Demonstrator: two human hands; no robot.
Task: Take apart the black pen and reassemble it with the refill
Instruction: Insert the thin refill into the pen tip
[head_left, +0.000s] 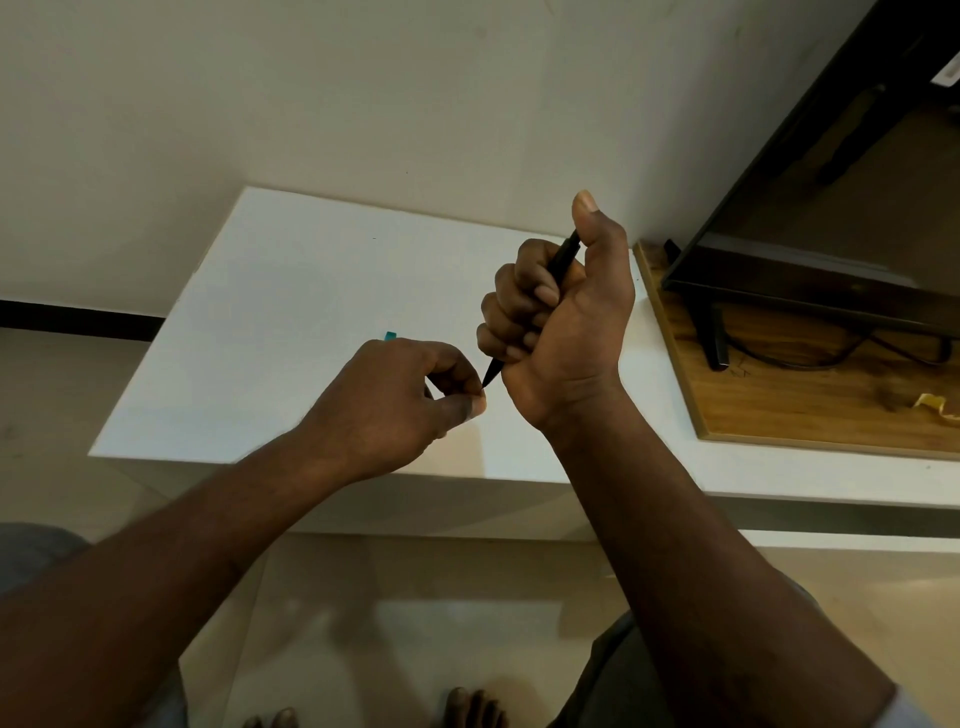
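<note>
My right hand (563, 317) is wrapped in a fist around the black pen (563, 260), held slanted above the white table, thumb up beside the pen's top end. The pen's pointed tip sticks out below the fist. My left hand (400, 405) pinches at that tip with thumb and forefinger. A small teal piece (390, 336) shows just behind my left hand's knuckles; whether my hand holds it or it lies on the table I cannot tell. No refill is visible.
The white table (270, 322) stands against a pale wall. To the right lies a wooden board (810, 405) bearing a black monitor (810, 249) with its stand and cable. My bare feet show on the tiled floor below.
</note>
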